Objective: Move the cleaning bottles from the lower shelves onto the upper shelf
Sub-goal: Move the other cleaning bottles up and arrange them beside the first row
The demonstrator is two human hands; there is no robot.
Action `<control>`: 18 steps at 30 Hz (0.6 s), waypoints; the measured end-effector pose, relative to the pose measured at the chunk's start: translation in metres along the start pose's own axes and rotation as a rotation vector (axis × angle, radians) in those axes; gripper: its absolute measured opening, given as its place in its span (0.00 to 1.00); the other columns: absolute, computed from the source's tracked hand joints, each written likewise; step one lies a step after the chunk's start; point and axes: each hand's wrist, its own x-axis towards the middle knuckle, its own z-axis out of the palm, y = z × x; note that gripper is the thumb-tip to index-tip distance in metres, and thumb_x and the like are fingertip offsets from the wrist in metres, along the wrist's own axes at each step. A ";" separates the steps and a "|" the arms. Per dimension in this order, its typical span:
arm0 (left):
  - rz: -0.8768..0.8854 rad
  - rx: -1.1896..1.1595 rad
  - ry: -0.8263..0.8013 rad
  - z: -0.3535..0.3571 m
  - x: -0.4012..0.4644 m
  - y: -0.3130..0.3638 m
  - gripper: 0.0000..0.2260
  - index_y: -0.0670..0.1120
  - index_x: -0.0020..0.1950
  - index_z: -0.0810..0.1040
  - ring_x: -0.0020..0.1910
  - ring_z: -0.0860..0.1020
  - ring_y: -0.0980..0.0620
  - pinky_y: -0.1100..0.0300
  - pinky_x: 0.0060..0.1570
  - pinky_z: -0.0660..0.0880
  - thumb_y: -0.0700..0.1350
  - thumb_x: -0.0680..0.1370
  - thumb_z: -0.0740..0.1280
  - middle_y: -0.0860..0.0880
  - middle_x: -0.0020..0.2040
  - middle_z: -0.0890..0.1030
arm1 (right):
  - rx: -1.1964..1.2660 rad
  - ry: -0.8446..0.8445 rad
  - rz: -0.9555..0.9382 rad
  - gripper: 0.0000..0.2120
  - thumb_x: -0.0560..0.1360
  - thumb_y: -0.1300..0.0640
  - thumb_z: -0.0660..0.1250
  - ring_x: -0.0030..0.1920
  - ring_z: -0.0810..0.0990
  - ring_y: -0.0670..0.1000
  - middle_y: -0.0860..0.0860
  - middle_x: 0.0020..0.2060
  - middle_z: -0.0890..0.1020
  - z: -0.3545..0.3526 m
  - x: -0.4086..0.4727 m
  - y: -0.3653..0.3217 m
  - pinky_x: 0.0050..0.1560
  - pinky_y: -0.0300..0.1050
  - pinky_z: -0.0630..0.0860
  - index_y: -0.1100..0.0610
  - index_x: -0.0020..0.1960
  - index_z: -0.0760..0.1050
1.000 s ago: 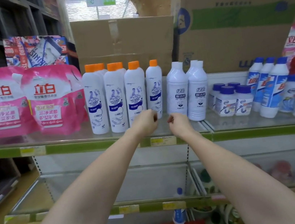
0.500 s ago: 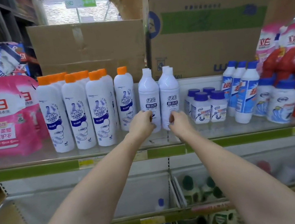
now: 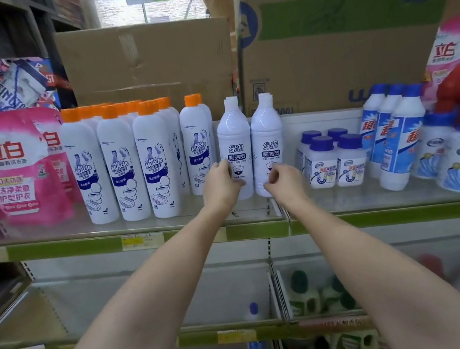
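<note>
Standing on the upper shelf [image 3: 171, 230] near its front edge are two white-capped bottles [image 3: 235, 147], side by side. The left hand [image 3: 220, 186] touches the left one with curled fingers; whether it grips is unclear. The right hand [image 3: 282, 180], loosely curled, seems to hold nothing. On the lower shelf [image 3: 157, 337], one blue-capped bottle [image 3: 253, 311] appears left, so the job looks nearly done.

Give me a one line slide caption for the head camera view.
Both hands, left and right, reach two white-capped bottles on the upper shelf beside orange-capped bottles.
</note>
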 end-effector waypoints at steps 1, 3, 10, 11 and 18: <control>-0.026 -0.055 0.029 -0.001 0.001 0.002 0.19 0.46 0.47 0.67 0.47 0.72 0.45 0.51 0.47 0.72 0.43 0.71 0.78 0.47 0.49 0.73 | 0.039 0.023 0.019 0.05 0.71 0.62 0.72 0.46 0.77 0.54 0.53 0.47 0.80 0.000 0.001 0.001 0.38 0.41 0.67 0.58 0.44 0.76; -0.048 -0.127 0.060 -0.004 0.004 0.006 0.23 0.47 0.52 0.66 0.50 0.72 0.46 0.51 0.50 0.73 0.42 0.69 0.80 0.47 0.53 0.72 | 0.059 0.058 0.062 0.12 0.70 0.56 0.75 0.50 0.77 0.56 0.54 0.51 0.78 -0.002 0.003 0.001 0.46 0.48 0.74 0.56 0.49 0.74; -0.148 -0.242 0.010 -0.004 0.017 0.008 0.32 0.52 0.58 0.62 0.56 0.76 0.45 0.45 0.56 0.75 0.38 0.67 0.81 0.46 0.59 0.76 | 0.069 -0.039 0.193 0.37 0.66 0.49 0.81 0.65 0.75 0.62 0.58 0.66 0.74 -0.007 0.023 0.004 0.63 0.60 0.74 0.59 0.67 0.66; -0.149 -0.239 0.008 -0.003 0.017 0.008 0.30 0.51 0.58 0.63 0.56 0.75 0.46 0.46 0.56 0.75 0.38 0.68 0.80 0.46 0.60 0.76 | 0.060 -0.053 0.194 0.36 0.66 0.48 0.81 0.63 0.77 0.62 0.57 0.65 0.77 -0.006 0.026 0.004 0.62 0.59 0.75 0.58 0.66 0.67; -0.173 -0.194 -0.035 -0.004 0.023 0.013 0.30 0.48 0.58 0.62 0.59 0.74 0.45 0.47 0.57 0.74 0.37 0.69 0.80 0.45 0.60 0.75 | -0.012 -0.114 0.191 0.37 0.67 0.47 0.80 0.63 0.76 0.61 0.57 0.65 0.76 -0.009 0.030 -0.001 0.60 0.56 0.74 0.58 0.67 0.66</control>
